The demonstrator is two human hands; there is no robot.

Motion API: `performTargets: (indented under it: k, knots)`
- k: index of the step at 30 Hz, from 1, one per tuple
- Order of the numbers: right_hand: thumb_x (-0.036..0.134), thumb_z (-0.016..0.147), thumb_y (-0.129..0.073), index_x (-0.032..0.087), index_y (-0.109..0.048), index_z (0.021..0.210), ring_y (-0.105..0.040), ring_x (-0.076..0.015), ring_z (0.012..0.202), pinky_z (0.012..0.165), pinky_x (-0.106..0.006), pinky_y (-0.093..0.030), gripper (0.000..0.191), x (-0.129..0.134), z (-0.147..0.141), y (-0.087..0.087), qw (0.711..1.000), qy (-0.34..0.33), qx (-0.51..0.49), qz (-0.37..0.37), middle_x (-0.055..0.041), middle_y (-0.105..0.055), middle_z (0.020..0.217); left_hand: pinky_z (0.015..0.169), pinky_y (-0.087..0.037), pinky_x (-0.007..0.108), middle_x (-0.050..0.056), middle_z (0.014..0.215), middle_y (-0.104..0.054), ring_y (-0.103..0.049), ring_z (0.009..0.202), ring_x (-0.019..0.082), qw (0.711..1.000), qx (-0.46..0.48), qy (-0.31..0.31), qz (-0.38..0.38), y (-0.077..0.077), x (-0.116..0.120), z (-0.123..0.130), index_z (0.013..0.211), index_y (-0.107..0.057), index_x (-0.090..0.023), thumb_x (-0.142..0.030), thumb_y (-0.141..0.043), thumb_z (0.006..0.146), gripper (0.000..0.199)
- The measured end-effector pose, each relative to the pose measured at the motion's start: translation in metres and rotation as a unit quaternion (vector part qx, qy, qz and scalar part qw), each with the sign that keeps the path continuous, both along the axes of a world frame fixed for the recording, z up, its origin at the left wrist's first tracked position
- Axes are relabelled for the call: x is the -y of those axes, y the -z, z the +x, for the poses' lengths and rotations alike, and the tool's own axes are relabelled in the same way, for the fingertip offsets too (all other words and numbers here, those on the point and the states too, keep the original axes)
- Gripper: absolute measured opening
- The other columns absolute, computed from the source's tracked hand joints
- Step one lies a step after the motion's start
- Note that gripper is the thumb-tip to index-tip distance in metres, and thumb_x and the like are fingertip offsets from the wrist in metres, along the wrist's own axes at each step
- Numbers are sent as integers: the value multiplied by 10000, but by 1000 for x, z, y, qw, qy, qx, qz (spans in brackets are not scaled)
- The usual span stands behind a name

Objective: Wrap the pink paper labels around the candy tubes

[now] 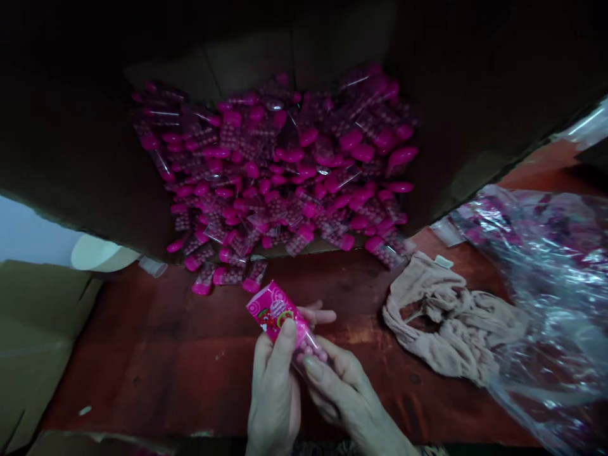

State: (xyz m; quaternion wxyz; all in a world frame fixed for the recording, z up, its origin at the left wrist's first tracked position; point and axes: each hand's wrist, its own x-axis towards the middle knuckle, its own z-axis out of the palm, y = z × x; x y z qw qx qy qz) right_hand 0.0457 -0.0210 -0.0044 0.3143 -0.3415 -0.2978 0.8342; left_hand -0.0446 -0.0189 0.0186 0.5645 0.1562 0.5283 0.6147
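Note:
Both hands hold one small clear container of pink candy balls (308, 349), with a bright pink printed label (274, 311) at its upper left end. My left hand (275, 386) presses its thumb against the label's lower part. My right hand (342, 386) grips the lower end, thumb on top; the bottom tip is hidden by its fingers. Beyond the hands, a heap of similar clear containers with pink caps (285, 183) lies in a large cardboard box (446, 126) tipped on its side. Several of them have spilled over its edge near the label.
A red-brown wooden table (156, 354) bears it all. To the right lie a crumpled beige cloth (427, 348) and a large clear plastic bag (555, 316). At left are a pale round dish (102, 254), a small clear cup (152, 266) and another cardboard box (38, 348).

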Motion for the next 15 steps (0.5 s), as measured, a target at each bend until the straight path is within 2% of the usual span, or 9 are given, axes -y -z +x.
performTargets:
  k: [2,3,5,6,8,11,13,15]
  knots:
    - [439,838,-524,179,-584,970,-375,-75,461,441,-173,-336,297,3,0,0,990,29,104,90,46,-446,569,1010,-307,407,98,889,-723,-513,1140,267,1000,-8,4,-5,0,-1,0,800,-693,-162,-327,-510,832,249]
    - [423,842,-519,190,-602,982,-468,-104,528,509,-196,-399,284,4,0,-1,975,46,166,141,11,-540,634,1009,-309,404,97,872,-725,-507,1148,268,1000,-7,12,1,0,-2,0,774,-691,-164,-324,-508,832,249]
    - [395,853,-500,208,-617,1009,-579,-155,647,607,-226,-451,270,6,2,-2,934,63,270,224,-38,-652,769,1002,-319,411,99,834,-729,-499,1157,274,999,10,38,17,0,-2,1,745,-687,-172,-327,-508,828,251]
    - [390,862,-480,210,-616,1020,-602,-166,642,598,-226,-457,275,7,2,-2,919,61,299,251,-45,-671,769,998,-324,421,99,815,-731,-498,1158,279,998,24,52,24,0,-2,2,737,-687,-176,-333,-516,821,246]
    - [386,883,-436,204,-607,1033,-614,-169,562,532,-215,-455,291,8,4,-2,902,53,324,279,-41,-677,688,998,-323,445,103,793,-732,-496,1160,294,996,44,71,38,1,-1,4,724,-689,-183,-354,-526,810,252]
    - [394,891,-417,197,-599,1035,-622,-169,534,500,-207,-453,304,10,4,0,895,61,330,294,-37,-676,656,1021,-287,465,118,882,-728,-475,1183,302,994,53,89,44,4,3,8,758,-710,-179,-391,-482,830,319]
    - [401,885,-431,202,-598,1038,-625,-164,568,517,-202,-457,302,10,3,0,894,77,330,292,-33,-680,687,1032,-273,461,129,962,-713,-460,1198,301,994,51,90,45,6,6,9,820,-720,-167,-395,-448,847,356]
    - [405,878,-443,209,-616,964,-598,-148,559,515,-195,-448,275,8,2,-3,901,88,316,283,-14,-656,671,1035,-275,444,135,1021,-697,-461,1199,291,995,49,75,44,7,7,7,880,-716,-154,-391,-426,861,375]
